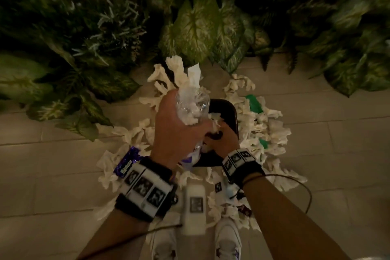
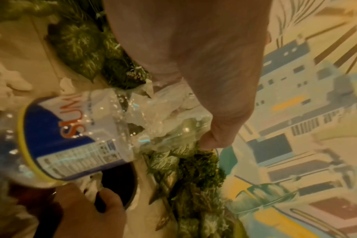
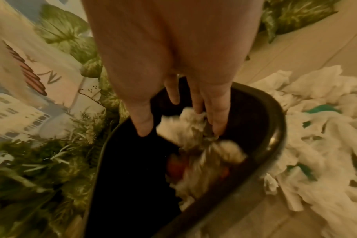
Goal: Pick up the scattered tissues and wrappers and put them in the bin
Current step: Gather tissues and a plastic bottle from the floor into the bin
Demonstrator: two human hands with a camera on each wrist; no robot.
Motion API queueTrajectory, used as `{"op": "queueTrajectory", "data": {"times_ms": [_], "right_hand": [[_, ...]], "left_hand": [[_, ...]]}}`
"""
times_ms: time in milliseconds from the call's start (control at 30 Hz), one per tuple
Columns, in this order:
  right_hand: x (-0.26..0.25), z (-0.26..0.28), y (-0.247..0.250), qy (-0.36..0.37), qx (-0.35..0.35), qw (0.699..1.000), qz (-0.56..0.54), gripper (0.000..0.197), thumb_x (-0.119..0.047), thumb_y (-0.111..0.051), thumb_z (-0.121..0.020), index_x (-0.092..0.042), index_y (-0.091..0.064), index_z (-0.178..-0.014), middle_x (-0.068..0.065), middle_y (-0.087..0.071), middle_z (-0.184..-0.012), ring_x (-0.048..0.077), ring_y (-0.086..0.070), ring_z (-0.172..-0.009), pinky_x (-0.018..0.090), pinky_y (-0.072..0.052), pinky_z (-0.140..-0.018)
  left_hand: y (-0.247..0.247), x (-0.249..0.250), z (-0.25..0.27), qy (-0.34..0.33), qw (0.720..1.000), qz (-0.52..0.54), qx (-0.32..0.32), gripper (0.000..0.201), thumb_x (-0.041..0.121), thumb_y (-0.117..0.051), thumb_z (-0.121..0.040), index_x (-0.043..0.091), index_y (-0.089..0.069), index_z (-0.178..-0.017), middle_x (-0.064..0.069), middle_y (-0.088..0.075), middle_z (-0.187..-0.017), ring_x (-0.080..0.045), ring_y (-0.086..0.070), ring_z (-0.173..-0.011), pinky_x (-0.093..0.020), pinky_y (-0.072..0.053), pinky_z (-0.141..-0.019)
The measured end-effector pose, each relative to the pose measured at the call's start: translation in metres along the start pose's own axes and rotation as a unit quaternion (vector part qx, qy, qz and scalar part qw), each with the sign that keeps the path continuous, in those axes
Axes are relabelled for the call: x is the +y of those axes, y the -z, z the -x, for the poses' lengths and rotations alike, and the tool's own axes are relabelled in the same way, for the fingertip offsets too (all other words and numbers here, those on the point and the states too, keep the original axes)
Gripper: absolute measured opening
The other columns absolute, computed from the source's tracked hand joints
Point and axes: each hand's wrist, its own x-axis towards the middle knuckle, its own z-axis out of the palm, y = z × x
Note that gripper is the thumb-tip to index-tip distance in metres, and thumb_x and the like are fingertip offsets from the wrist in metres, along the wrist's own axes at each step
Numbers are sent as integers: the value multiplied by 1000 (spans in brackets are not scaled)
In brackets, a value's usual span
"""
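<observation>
Left hand [image 1: 173, 131] fingers grip crushed bottle [image 2: 71, 138] and tissues; right hand [image 3: 173, 67] fingers extended, touching tissue [image 3: 192, 127] inside bin [image 3: 275, 122]

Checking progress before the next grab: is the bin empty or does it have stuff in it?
Not empty. The black bin holds crumpled tissues under the right hand; how full it is, cannot tell.
</observation>
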Motion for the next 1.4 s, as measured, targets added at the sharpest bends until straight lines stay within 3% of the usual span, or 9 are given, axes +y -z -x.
{"op": "queueTrajectory", "data": {"times_ms": [200, 300, 500, 600, 700, 867, 1000, 1167, 1400], "right_hand": [[38, 59, 30, 6, 103, 992, -66, 30, -25, -68, -80, -22, -61, -109, -2, -63, -106, 14, -62, -94, 32, -53, -81], [99, 98, 41, -43, 100, 989, -99, 21, -24, -69, -80, -27, -61, -100, 1, -67, -103, 14, -66, -91, 40, -57, -79], [199, 170, 45, -151, 86, 984, -25, 18, -15, -71, -78, -21, -63, -94, 4, -69, -94, 14, -66, -80, 23, -53, -66], [236, 185, 36, -203, 42, 978, 35, 17, -14, -70, -78, -23, -59, -87, 6, -69, -94, 15, -63, -75, 9, -43, -57], [261, 186, 26, -257, -16, 963, 85, 17, -19, -68, -79, -26, -55, -86, 3, -66, -90, 17, -62, -79, 22, -47, -70], [284, 146, 19, -276, -30, 955, 104, 16, -18, -69, -77, -17, -59, -89, 10, -67, -109, 24, -63, -102, 25, -45, -84], [286, 93, 24, -271, -3, 952, 140, 51, -24, -68, -78, -11, -49, -124, 18, -51, -131, 31, -49, -120, 36, -43, -98], [299, 29, 30, -299, 7, 939, 170, 139, -43, -85, -57, -32, 22, -144, 12, 29, -153, 41, 6, -143, 62, -16, -111], [351, -9, 42, -284, 53, 945, 151, 138, -39, -91, -46, -44, 8, -143, 7, 21, -156, 41, 12, -142, 66, -15, -109]], "left_hand": [[-57, -63, -25, 10, 996, -24, -86, 56, 18, -83, -60, 25, -50, -105, 3, -55, -107, -19, -55, -103, -22, -46, -81], [-83, -104, -31, 36, 979, -105, -171, 74, 28, -84, -62, 20, -46, -124, -5, -48, -127, -25, -48, -119, -40, -43, -102], [-91, -155, -36, 161, 836, -386, -356, 132, 46, -85, -52, 31, 7, -147, -10, -7, -158, -43, -23, -139, -54, -31, -111], [-79, -149, -27, 129, 849, -389, -333, 127, 44, -83, -56, 32, 6, -146, -14, -5, -157, -43, -20, -140, -55, -31, -110], [-53, -131, 3, 56, 899, -351, -254, 102, 37, -80, -65, 29, -17, -145, -14, -17, -154, -38, -29, -137, -53, -33, -109], [-19, -119, 88, -8, 959, -213, -186, 37, 22, -70, -80, 30, -54, -112, 9, -58, -105, -6, -60, -85, -23, -51, -69], [-41, -174, 144, 99, 904, -222, -351, 24, 27, -64, -83, 38, -54, -102, 15, -58, -94, -4, -58, -80, -20, -52, -70], [-80, -272, 178, 187, 803, -292, -485, 19, 30, -56, -79, 42, -41, -79, 11, -55, -90, -2, -51, -77, -16, -41, -73], [-117, -351, 190, 239, 807, -324, -432, 48, 26, -66, -74, 32, -41, -115, 1, -39, -117, -19, -51, -109, -34, -43, -96]]}}
